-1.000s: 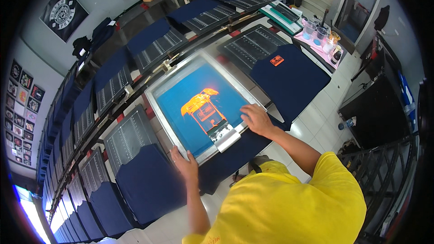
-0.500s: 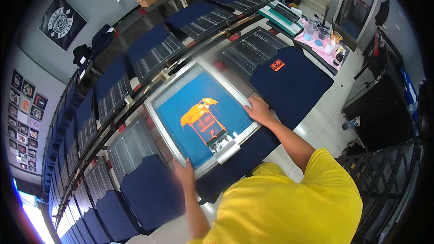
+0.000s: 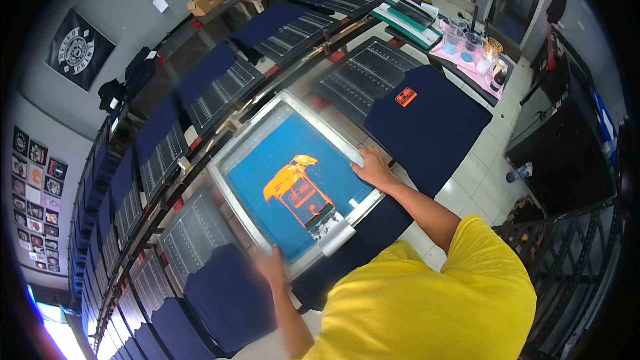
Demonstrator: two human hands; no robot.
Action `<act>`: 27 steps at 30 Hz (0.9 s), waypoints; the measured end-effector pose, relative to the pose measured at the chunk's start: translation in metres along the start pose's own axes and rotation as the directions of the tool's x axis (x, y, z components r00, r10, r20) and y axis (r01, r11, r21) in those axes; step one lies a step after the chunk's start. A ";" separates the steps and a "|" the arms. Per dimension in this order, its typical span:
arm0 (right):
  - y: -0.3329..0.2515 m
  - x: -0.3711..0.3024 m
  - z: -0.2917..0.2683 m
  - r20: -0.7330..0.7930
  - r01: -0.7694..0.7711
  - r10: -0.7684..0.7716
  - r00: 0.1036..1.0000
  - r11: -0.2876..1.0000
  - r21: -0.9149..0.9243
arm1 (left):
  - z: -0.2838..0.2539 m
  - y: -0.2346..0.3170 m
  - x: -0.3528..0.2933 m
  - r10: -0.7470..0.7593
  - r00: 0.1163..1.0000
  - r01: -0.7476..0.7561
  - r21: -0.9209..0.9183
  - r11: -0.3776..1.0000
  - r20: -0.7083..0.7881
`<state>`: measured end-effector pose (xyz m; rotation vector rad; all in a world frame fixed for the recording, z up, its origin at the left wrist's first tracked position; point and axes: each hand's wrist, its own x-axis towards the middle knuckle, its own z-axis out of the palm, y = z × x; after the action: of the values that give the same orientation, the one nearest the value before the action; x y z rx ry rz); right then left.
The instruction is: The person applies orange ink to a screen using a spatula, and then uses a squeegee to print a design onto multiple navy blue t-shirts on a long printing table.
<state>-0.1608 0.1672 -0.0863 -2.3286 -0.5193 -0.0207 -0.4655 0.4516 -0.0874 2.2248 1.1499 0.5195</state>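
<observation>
A screen printing frame point(image 3: 291, 273) with a pale metal border and blue mesh lies tilted in front of me, over a dark navy fabric piece. Orange ink point(image 3: 285, 181) is smeared across its middle, around a printed outline. At the near end of the mesh rests a squeegee point(image 3: 339, 239) with a silvery handle, touched by neither hand. My right hand point(image 3: 375, 167) is closed on the frame's right edge. My left hand point(image 3: 269, 267), slightly blurred, grips the near left edge with the thumb on the border; its other fingers are partly hidden.
To the right, a navy fabric piece point(image 3: 433, 127) bearing a small orange print point(image 3: 405, 97) lies on a black board. Similar boards with navy fabric line a long rail point(image 3: 207, 153). A side tray point(image 3: 490, 90) holds cups and bottles. A black metal railing point(image 3: 560, 260) stands at right.
The whole view has shifted a little, with the frame and surroundings slightly lower and to the left. Both hands keep to the same frame edges; the squeegee stays on the mesh.
</observation>
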 end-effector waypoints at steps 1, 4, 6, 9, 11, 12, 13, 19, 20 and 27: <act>-0.003 0.000 -0.001 0.017 -0.008 0.008 1.000 1.000 0.011 | -0.001 -0.001 0.000 -0.017 1.000 0.017 -0.016 1.000 0.008; -0.003 -0.001 -0.002 0.038 -0.026 0.025 0.999 1.000 0.015 | -0.005 0.003 0.000 -0.046 0.999 0.047 -0.061 0.997 0.019; -0.001 0.000 0.000 0.050 -0.036 0.036 0.998 0.999 0.004 | -0.006 0.007 0.001 -0.049 0.999 0.050 -0.089 0.995 0.006; 0.003 0.002 0.003 0.045 -0.027 0.027 0.999 1.000 0.008 | -0.013 0.021 -0.003 -0.086 0.996 0.085 -0.084 0.993 -0.005; 0.006 0.002 0.003 0.044 -0.014 0.012 0.999 0.999 0.029 | -0.016 0.029 -0.001 -0.089 0.996 0.088 -0.107 0.990 -0.008; 0.007 0.002 0.002 0.048 -0.007 0.005 0.999 0.999 0.046 | -0.018 0.031 0.000 -0.091 0.996 0.089 -0.119 0.989 -0.012; 0.008 0.002 0.000 0.052 -0.001 -0.002 0.999 0.998 0.063 | -0.017 0.026 0.000 -0.064 0.997 0.060 -0.105 0.993 -0.035; -0.009 -0.011 -0.024 0.060 -0.037 0.030 0.998 0.992 0.120 | -0.034 0.017 -0.011 -0.027 0.999 0.023 -0.157 0.987 -0.023; -0.013 -0.016 -0.025 0.055 -0.031 0.023 0.998 0.987 0.156 | -0.042 0.017 -0.015 -0.017 0.999 0.011 -0.181 0.983 -0.028; -0.076 -0.055 -0.002 0.103 -0.001 -0.049 0.993 0.901 0.433 | -0.123 -0.001 -0.071 -0.163 0.985 0.142 -0.268 0.953 -0.058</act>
<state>-0.2396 0.1947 -0.0436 -1.8923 -0.5455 0.1972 -0.5758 0.4316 0.0002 1.8870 1.2063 0.6599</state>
